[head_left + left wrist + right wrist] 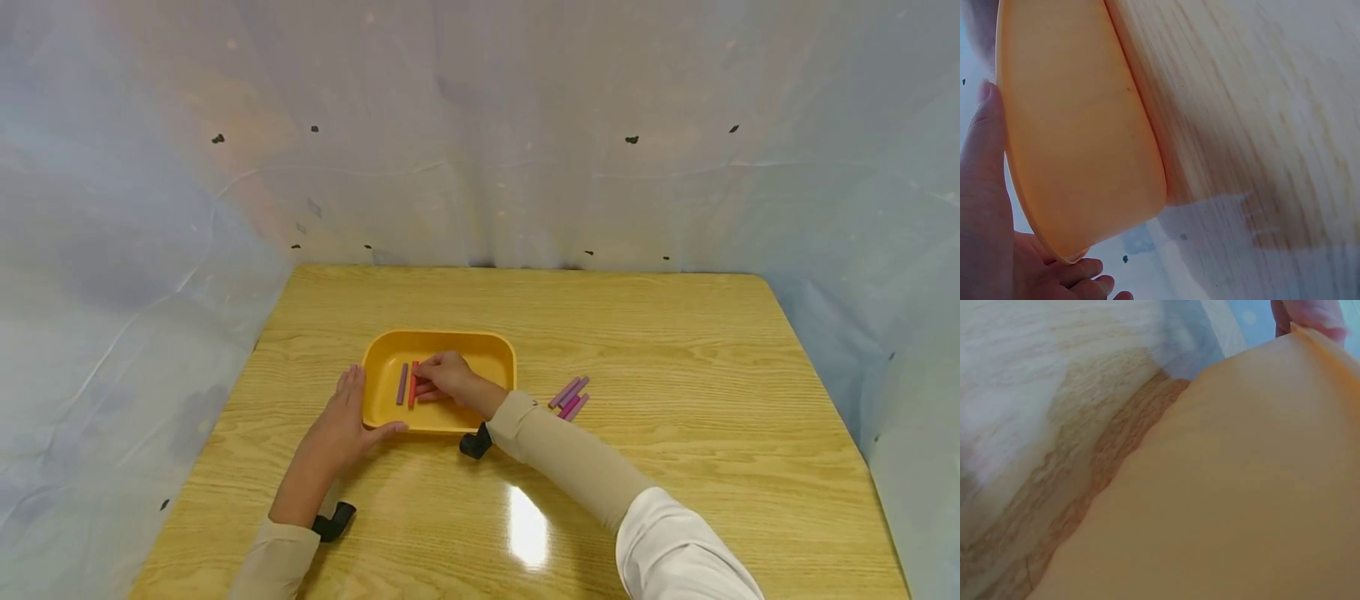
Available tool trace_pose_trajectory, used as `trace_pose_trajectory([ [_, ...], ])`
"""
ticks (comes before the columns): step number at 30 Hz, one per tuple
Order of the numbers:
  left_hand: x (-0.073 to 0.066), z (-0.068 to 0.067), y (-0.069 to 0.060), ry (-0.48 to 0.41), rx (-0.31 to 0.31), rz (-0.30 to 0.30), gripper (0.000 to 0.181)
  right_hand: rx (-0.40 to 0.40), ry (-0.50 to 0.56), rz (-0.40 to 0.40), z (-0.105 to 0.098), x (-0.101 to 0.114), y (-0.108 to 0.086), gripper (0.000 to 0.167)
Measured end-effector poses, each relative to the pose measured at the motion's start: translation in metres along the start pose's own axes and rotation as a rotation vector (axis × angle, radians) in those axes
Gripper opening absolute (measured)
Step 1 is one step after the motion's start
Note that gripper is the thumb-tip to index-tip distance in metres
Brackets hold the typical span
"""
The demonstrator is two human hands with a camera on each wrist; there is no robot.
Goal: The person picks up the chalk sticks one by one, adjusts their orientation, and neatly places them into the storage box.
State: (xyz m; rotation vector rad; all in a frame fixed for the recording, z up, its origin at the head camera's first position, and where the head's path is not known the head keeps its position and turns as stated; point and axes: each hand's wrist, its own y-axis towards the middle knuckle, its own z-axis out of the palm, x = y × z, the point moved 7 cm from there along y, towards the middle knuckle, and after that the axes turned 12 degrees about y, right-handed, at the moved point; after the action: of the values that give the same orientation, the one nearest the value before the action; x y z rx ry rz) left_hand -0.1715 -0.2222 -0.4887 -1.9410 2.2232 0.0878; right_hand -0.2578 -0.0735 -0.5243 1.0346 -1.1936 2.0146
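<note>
A shallow yellow plastic tray (480,346) with rounded corners stands on the table. My left hand (341,429) rests against its left end, fingers straight along the side and thumb along the front rim. In the left wrist view, the thumb (985,137) lies at the rim and the fingertips show beyond the corner. Inside the tray, my right hand (450,379) pinches a thin red stick (412,392). Just left of it lies a purple stick (402,385), roughly parallel. The right wrist view shows mostly tray wall (1229,475); the right fingers are hidden there.
Several purple and magenta sticks (572,393) lie in a loose pile on the wooden table (675,358), right of the tray and near the right forearm. Pale sheeting (480,125) hangs behind the table and at both sides.
</note>
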Motion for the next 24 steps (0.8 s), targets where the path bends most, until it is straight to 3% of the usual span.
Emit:
trace_pose_trajectory([
  [17,0.0001,0.0005,0.0009,-0.001,0.016,-0.005,0.122,-0.081,-0.032,-0.039,0.0004,0.0004,0.0024,0.019],
  [24,-0.0006,-0.0001,0.0012,-0.006,0.015,-0.01,0.122,-0.127,-0.096,-0.058,-0.0005,-0.0008,0.0061,0.017],
])
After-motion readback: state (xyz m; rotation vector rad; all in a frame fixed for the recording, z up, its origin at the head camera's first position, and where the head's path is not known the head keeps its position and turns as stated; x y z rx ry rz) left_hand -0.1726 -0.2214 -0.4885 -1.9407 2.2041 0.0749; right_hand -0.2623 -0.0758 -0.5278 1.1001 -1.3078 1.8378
